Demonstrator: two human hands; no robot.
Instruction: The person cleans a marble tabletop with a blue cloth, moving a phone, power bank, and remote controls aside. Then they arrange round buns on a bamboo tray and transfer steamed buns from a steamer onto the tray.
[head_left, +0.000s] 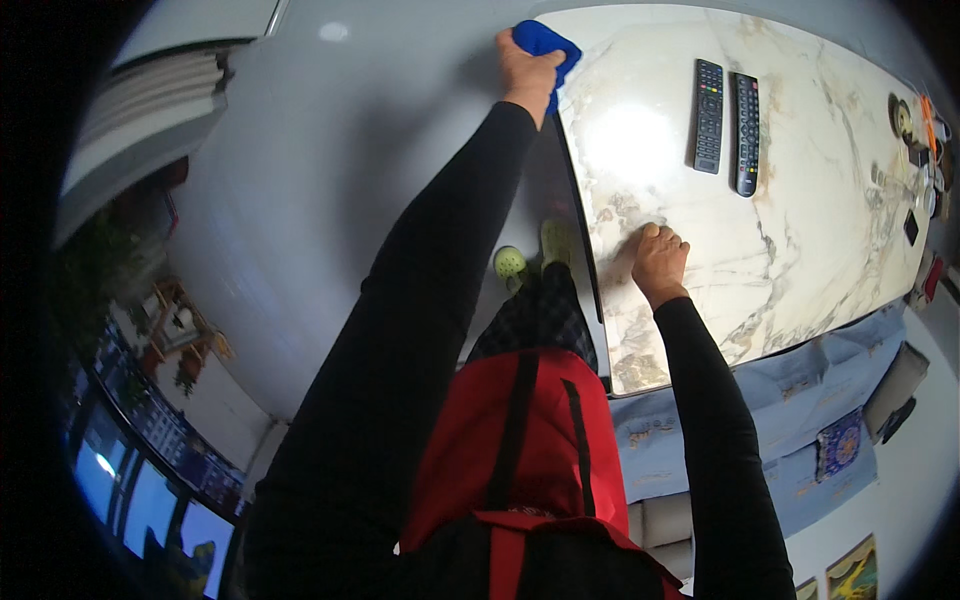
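My left hand (526, 71) grips a blue cloth (541, 41) at the far left corner of a marble-patterned table (810, 247). Part of the cloth laps over the corner, and the fingers hide some of it. Over the near left part of the tabletop is my right hand (661, 259), curled into a loose fist. No object shows in it, and whether it touches the surface I cannot tell. Beyond it, two black remote controls (708, 116) (745, 135) lie side by side.
Small items and a dark phone-like object (911, 227) sit along the table's right end. A sofa with a blue cover (795, 442) runs close along the near side. Grey floor (300, 187) spreads to the left, with a plant stand (180, 322) by the windows.
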